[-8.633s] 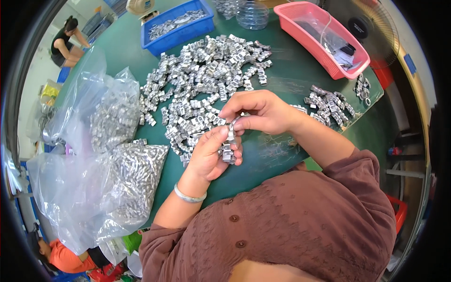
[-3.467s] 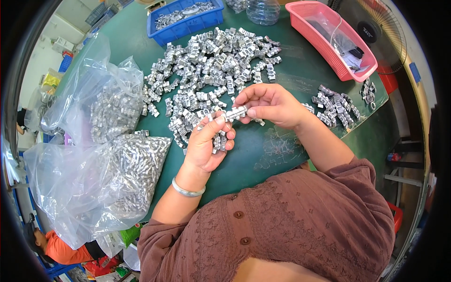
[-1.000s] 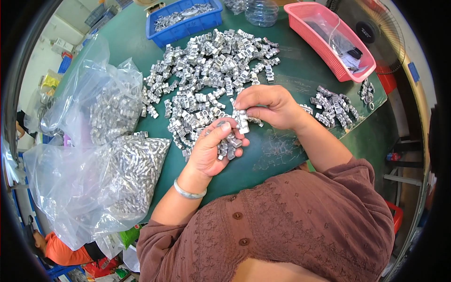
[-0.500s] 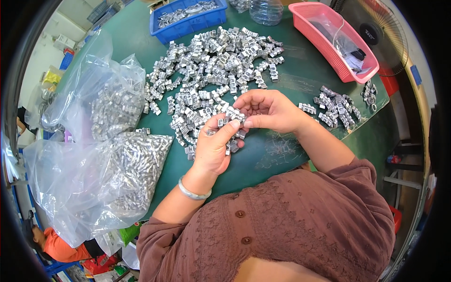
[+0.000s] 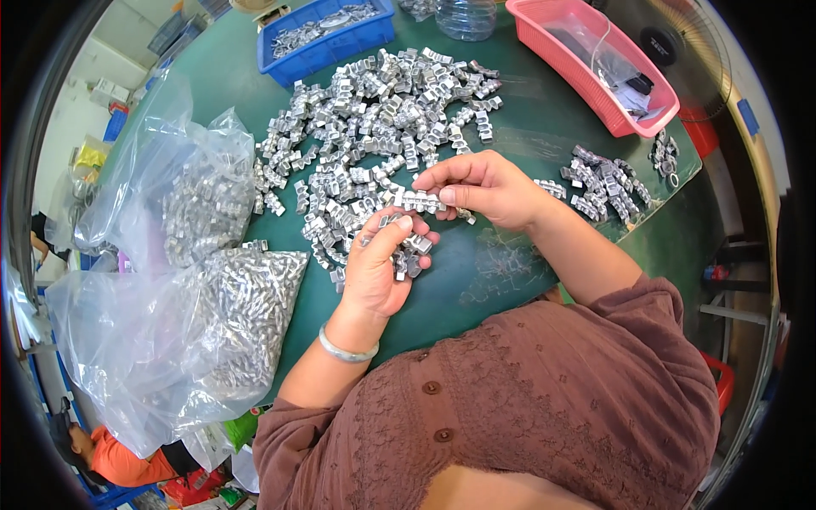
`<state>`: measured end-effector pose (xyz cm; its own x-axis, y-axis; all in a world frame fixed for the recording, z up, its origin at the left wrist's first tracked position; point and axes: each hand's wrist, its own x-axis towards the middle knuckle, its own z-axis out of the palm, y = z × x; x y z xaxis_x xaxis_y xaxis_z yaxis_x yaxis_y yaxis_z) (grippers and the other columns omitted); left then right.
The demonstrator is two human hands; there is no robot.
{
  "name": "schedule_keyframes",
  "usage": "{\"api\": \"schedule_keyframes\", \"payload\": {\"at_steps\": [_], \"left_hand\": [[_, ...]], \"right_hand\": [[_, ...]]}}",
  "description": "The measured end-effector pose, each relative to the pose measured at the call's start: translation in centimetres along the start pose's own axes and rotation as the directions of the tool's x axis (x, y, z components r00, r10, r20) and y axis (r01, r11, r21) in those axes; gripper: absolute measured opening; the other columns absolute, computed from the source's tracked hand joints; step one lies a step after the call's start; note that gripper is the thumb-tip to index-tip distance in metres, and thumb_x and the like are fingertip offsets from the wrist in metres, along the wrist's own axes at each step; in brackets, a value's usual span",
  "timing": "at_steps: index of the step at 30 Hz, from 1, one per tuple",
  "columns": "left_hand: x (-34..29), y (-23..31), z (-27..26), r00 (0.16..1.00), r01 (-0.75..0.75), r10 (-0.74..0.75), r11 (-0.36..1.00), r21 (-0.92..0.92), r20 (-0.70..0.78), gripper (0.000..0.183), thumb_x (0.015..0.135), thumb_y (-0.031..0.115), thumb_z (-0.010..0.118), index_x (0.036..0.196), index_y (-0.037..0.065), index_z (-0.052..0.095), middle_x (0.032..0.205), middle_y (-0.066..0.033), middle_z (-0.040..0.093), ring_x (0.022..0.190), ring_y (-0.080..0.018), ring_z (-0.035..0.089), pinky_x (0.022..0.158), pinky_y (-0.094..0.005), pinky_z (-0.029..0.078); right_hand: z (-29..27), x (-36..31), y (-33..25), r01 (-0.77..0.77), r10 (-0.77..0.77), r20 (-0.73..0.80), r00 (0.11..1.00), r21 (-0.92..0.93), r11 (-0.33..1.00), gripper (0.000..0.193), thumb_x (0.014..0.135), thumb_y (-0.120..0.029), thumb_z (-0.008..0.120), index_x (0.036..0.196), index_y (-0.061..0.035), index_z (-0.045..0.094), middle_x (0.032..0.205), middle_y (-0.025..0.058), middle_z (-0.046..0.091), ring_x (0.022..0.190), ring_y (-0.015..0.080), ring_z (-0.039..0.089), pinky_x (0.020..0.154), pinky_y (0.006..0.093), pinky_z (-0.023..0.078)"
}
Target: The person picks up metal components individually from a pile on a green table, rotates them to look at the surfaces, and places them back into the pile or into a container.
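Observation:
My left hand (image 5: 379, 264), with a pale bangle at its wrist, is closed around several small silver metal pieces that show between its fingers. Between the thumb and fingers of my right hand (image 5: 486, 190) is a short row of joined silver metal links (image 5: 419, 201), level and just above the left fingertips. Beyond both hands spreads a big heap of similar silver metal pieces (image 5: 374, 119) on the green table (image 5: 518, 263). To the right of my right hand lies a smaller pile of linked rows (image 5: 605, 184).
Clear plastic bags (image 5: 246, 314) full of metal pieces stand at the left. A blue bin (image 5: 327, 47) with metal parts and a clear plastic bottle (image 5: 466, 19) are at the back. A pink basket (image 5: 586, 68) sits back right, near a fan (image 5: 680, 47). Lower left, a person in orange (image 5: 127, 459).
My right hand has drawn the linked row up and away from my left hand, and the row now shows lengthwise. My left hand has dropped slightly. The whole view has shifted a little.

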<state>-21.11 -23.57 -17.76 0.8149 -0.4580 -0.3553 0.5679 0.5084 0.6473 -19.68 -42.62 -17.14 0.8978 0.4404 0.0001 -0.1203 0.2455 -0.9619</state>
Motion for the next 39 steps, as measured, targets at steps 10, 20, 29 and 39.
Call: {"api": "schedule_keyframes", "payload": {"at_steps": [10, 20, 29, 39], "left_hand": [[0.1, -0.2, -0.2, 1.0, -0.001, 0.002, 0.999, -0.033, 0.023, 0.012, 0.08, 0.011, 0.055, 0.091, 0.005, 0.053, 0.078, -0.0071, 0.057, 0.072, -0.0202, 0.057, 0.051, -0.0263, 0.045], [0.2, -0.2, -0.2, 0.997, -0.046, 0.049, 0.997, -0.058, 0.066, 0.015, 0.082, 0.016, 0.054, 0.096, 0.008, 0.052, 0.084, -0.0072, 0.057, 0.076, -0.0197, 0.056, 0.055, -0.0287, 0.045], [0.4, -0.1, -1.0, 0.995, 0.052, -0.03, 0.969, -0.24, 0.093, 0.022, 0.082, 0.026, 0.053, 0.096, 0.009, 0.052, 0.082, -0.0065, 0.055, 0.075, -0.0211, 0.055, 0.053, -0.0281, 0.043], [0.7, 0.2, -1.5, 0.935, 0.179, -0.024, 0.893, -0.412, 0.354, 0.023, 0.081, 0.029, 0.053, 0.095, 0.01, 0.053, 0.079, -0.0036, 0.049, 0.077, -0.0186, 0.047, 0.052, -0.0258, 0.042]], "right_hand": [[-0.1, 0.0, 0.2, 0.046, -0.046, -0.004, 0.999, -0.094, 0.995, 0.022, 0.083, -0.004, 0.05, 0.104, -0.0007, 0.056, 0.09, 0.0017, 0.059, 0.076, 0.0078, 0.054, 0.066, 0.0229, 0.045], [2.1, -0.1, -0.9, 0.513, -0.511, 0.263, 0.818, -0.737, 0.441, 0.032, 0.072, 0.003, 0.058, 0.103, -0.0018, 0.055, 0.083, 0.01, 0.057, 0.073, 0.024, 0.057, 0.064, 0.0294, 0.045], [-0.6, -0.5, -1.4, 0.298, -0.455, 0.018, 0.89, -0.778, 0.553, 0.019, 0.076, 0.0, 0.053, 0.095, -0.0008, 0.056, 0.081, 0.0115, 0.057, 0.073, 0.0232, 0.056, 0.065, 0.0296, 0.045], [-2.4, -1.6, -1.9, 0.151, -0.257, 0.087, 0.963, -0.959, 0.239, 0.016, 0.074, -0.002, 0.051, 0.088, -0.0021, 0.06, 0.083, 0.0123, 0.057, 0.08, 0.0301, 0.053, 0.073, 0.0376, 0.041]]}}
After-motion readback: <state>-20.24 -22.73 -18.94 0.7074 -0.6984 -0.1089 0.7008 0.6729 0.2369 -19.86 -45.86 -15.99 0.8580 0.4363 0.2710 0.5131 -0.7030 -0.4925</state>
